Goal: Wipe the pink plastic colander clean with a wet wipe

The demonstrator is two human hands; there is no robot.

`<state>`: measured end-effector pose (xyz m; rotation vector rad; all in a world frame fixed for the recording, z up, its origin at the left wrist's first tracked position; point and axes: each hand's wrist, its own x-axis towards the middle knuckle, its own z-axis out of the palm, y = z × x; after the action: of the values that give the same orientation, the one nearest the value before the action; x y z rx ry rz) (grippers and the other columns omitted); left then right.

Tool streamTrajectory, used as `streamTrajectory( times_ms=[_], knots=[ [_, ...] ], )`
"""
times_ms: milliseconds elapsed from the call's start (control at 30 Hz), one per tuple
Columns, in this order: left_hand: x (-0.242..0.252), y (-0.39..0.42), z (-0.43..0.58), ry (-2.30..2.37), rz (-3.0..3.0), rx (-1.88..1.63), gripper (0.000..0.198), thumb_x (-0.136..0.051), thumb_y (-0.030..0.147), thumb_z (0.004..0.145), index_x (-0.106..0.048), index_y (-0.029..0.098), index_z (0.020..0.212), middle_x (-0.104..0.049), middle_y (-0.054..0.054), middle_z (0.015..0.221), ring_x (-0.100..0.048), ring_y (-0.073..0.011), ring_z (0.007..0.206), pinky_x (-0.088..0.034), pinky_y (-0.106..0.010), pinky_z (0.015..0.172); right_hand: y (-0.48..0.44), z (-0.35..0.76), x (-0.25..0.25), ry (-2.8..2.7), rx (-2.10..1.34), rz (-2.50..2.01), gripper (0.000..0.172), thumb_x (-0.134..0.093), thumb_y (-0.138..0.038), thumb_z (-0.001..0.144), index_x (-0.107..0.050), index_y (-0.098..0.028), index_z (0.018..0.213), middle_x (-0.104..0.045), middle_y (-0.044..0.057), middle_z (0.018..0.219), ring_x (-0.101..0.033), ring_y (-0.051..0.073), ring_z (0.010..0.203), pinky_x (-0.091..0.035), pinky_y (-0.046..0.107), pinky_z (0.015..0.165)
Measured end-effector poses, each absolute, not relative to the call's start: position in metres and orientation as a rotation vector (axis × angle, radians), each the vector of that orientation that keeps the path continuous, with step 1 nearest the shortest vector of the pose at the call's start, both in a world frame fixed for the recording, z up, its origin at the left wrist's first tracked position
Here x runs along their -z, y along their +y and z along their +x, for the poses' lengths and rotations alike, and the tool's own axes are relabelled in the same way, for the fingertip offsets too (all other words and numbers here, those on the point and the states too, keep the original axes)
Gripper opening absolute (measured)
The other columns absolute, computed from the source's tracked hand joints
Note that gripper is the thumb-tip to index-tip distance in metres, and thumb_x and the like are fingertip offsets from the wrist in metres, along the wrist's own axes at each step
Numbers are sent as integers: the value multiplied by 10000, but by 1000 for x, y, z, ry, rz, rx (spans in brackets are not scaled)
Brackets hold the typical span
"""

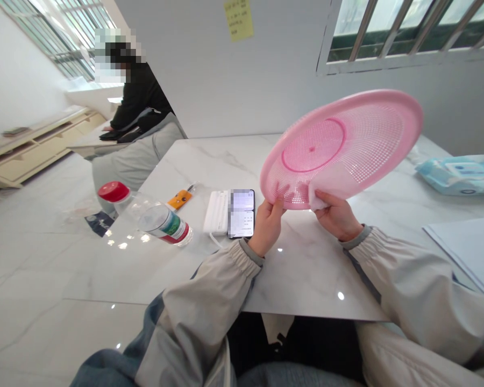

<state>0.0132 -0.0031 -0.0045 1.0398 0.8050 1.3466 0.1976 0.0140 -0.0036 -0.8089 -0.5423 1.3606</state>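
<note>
A round pink plastic mesh basket [381, 142] is held up tilted above the table, its inside facing me. My left hand [267, 223] is closed on the lower left rim, thumb on the near side and the other fingers behind the mesh. A white wipe [333, 183] lies against the lower inner wall of the basket. My right hand [336, 215] is closed on that wipe and presses it at the lower rim; part of the wipe is bunched under the fingers.
Left of my hands on the marble-look table [306, 279] are a phone [242, 215], a white power bank [216, 212], an orange lighter-like item [180, 199] and a red-capped bottle [165, 223]. A blue wipes pack [462, 174] and papers [468, 247] lie right. A person [139, 99] sits beyond.
</note>
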Motion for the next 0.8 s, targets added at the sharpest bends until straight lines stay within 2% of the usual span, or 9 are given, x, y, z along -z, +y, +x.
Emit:
streamTrajectory(
  times_ms=[200,333,467,800],
  knots=[
    [4,-3,13,805,1034,-1355,605,-760,654,991,-749,203,1394,-735,-142,1527,-646,-364,1504,-515,-585,1286,15,198,6,-517,-1342,-822,323,-905,-146,766,-827,-260,1058,-866,22,1204,-741,264,1391,-624,371,1205],
    [4,-3,13,813,1027,-1352,615,-777,689,960,-770,203,1338,-727,-135,1543,-661,-364,1485,-526,-588,1279,16,198,6,-532,-1364,-817,326,-908,-157,773,-827,-273,1066,-866,16,1207,-759,266,1363,-627,382,1204],
    [4,-2,13,796,1027,-1343,602,-774,680,968,-768,209,1344,-735,-134,1533,-658,-355,1492,-524,-577,1282,15,199,5,-552,-1388,-807,278,-910,-175,779,-828,-266,1028,-863,23,1227,-766,264,1351,-620,362,1207],
    [9,0,14,796,1012,-1341,642,-781,695,956,-771,181,1341,-753,-165,1498,-662,-366,1487,-529,-564,1268,16,199,7,-555,-1343,-816,283,-933,-187,760,-833,-281,1008,-868,10,1174,-790,273,1305,-650,384,1177]
  ],
)
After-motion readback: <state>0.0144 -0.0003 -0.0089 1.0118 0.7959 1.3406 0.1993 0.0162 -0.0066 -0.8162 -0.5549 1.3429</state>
